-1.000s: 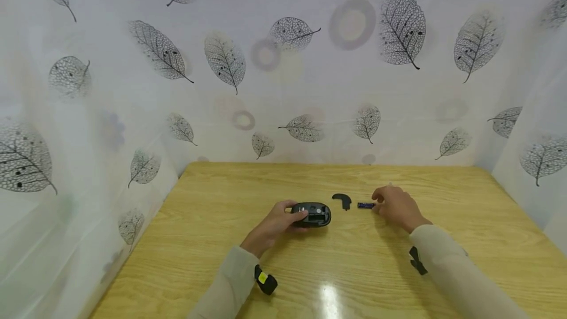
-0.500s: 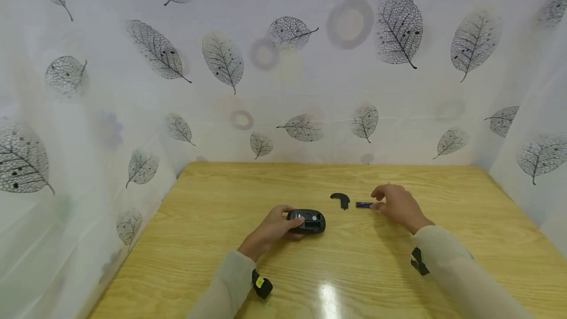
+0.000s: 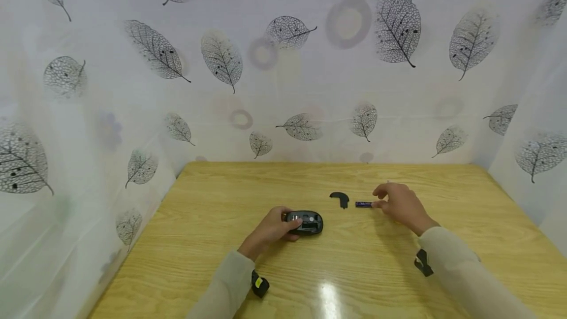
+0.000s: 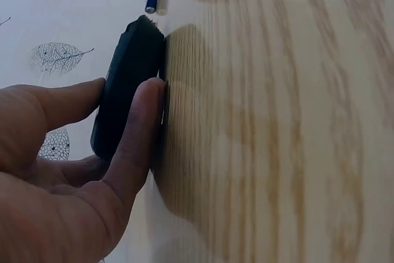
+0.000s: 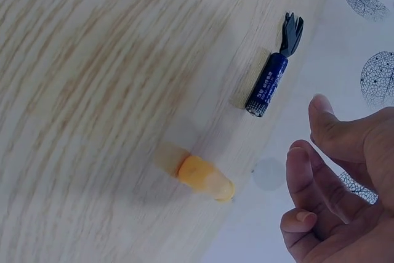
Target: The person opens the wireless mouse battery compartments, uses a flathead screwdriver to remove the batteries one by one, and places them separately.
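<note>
My left hand (image 3: 271, 229) holds a black computer mouse (image 3: 313, 225), underside up, with its battery bay uncovered. In the left wrist view the thumb and fingers grip the mouse (image 4: 126, 93) edge-on, close above the table. A dark blue battery (image 3: 363, 205) lies on the table to its right. My right hand (image 3: 402, 206) hovers just beyond the battery's right end. In the right wrist view its loosely bent fingers stand apart from the battery (image 5: 267, 84) and hold nothing. The curved black battery cover (image 3: 341, 198) rests left of the battery.
A small orange-yellow object (image 5: 202, 175) with a pale end lies on the table by my right hand; its kind is unclear, and the hand mostly hides it in the head view. The wooden table (image 3: 221, 186) ends at a leaf-printed curtain (image 3: 310, 87).
The mouse in my left hand has moved a little left and nearer to me. My right hand has shifted slightly right, away from the battery. The battery and cover have stayed in place.
</note>
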`<state>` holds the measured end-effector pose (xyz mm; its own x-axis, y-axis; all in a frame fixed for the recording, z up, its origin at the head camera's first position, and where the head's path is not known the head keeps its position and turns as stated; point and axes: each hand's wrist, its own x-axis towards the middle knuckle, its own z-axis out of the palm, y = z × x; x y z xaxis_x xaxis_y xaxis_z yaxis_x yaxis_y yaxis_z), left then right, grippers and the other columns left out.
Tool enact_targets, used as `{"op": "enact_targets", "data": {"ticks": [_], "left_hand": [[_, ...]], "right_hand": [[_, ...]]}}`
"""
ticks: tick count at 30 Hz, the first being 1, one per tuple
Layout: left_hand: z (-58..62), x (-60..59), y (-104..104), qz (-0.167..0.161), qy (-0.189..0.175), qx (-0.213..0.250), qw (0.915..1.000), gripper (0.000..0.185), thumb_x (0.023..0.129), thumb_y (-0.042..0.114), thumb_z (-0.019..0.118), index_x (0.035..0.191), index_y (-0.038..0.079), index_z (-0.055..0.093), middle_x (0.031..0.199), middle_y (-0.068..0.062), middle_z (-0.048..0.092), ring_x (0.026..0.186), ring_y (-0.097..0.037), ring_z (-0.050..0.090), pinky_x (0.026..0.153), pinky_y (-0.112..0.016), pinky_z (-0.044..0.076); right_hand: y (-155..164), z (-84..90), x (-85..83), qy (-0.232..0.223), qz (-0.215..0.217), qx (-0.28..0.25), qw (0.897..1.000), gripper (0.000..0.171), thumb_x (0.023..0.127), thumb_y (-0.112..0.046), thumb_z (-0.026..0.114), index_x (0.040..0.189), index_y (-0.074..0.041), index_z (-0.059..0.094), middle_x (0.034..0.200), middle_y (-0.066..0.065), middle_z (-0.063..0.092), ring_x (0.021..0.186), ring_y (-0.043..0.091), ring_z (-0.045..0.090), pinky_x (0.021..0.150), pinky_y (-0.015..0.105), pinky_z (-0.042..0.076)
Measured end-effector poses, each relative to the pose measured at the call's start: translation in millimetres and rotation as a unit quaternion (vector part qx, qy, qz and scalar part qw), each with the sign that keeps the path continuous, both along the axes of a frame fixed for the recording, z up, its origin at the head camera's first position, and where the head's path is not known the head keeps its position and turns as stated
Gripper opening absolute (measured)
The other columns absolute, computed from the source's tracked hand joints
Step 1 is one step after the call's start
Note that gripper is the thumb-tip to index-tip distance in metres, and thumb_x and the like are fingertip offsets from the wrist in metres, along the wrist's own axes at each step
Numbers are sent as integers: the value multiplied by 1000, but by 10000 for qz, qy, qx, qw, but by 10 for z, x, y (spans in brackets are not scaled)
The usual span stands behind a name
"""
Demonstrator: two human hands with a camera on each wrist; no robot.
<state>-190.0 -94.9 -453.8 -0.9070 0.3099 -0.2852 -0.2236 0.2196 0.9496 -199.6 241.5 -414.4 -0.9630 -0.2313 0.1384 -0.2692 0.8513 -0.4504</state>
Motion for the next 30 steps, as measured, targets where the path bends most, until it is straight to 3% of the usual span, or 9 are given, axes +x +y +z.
{"op": "enact_targets", "data": {"ticks": [8,13,22,26,28,30], "left_hand": [[15,1,-26,19,363,-802,9961,50,98,18,70,139,-5,51,114,-18,61,66,-15,68,62,-28,60],[15,-11,-32,-72,556,-1110,9922,51,98,21,71,139,-4,53,107,-15,63,62,-14,67,59,-28,59],[36,-16,-59,-162,844,-1417,9862,56,97,25,72,141,-3,53,120,-21,60,62,-15,68,62,-29,59],[68,-15,-92,-218,1062,-1678,9798,61,98,28,71,143,-6,50,133,-28,57,62,-15,70,80,-38,61],[101,-11,-122,-216,1205,-1950,9731,63,98,31,70,144,-6,49,136,-28,56,64,-17,71,93,-46,56],[133,-9,-164,-176,1437,-2309,9622,65,98,35,69,144,-6,49,134,-26,59,78,-21,73,99,-51,52]], "right_hand": [[52,2,28,98,51,-95,9999,26,89,-8,77,110,6,72,101,20,71,88,34,67,73,52,57],[64,7,28,46,-8,-59,10000,26,89,-8,77,110,6,72,100,19,71,88,34,67,74,53,56],[85,17,33,-19,-6,-2,10000,25,90,-9,77,109,6,72,101,19,72,91,37,68,77,56,56],[106,64,46,12,-22,72,10000,23,90,-7,76,109,6,73,100,18,72,90,36,68,78,56,56],[118,100,58,51,-30,89,9999,22,90,-6,75,109,5,73,99,17,72,89,35,68,77,55,56],[133,136,75,96,-49,68,9999,21,90,-4,74,109,5,73,98,17,72,86,33,68,74,53,57]]}}
